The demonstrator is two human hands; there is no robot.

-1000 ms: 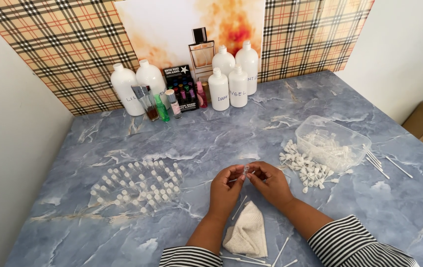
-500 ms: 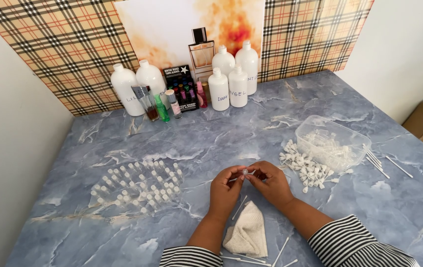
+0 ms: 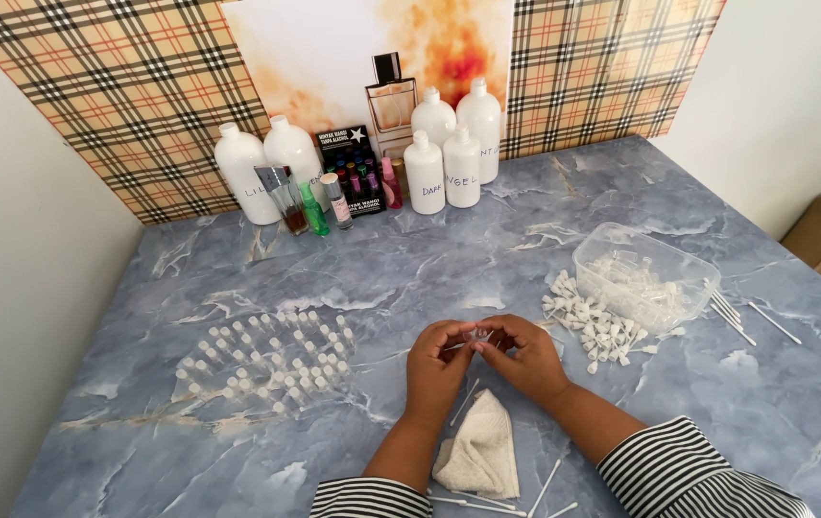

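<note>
Both hands are meeting at table centre — left hand and right hand are pinching a small clear vial between the fingertips, fingers curled in narrow, holding it just above the marble table. Vial is tiny and mostly hidden by the fingers, so can't tell if a cap or sprayer is on it yet.

Change vs the earlier frames: very little. The hands are staying in the same spot, still closed on the same small piece; the right fingers are shifting only slightly over it. Nothing else on the table is moving. My read — the person is still mid-step, fitting or working the vial, not yet setting it down.

Around the hands: a folded beige cloth is lying just below them, touching neither, w/ thin white sticks beside it. To the left, a block of small clear vials standing in rows — well apart from the hands. To the right, a pile of white sprayer caps is sitting next to a clear plastic tub w/ more clear pieces inside. At the back, big white bottles, a few small coloured bottles and a black box are standing against the plaid wall. Striped sleeves are showing at the bottom edge.
</note>
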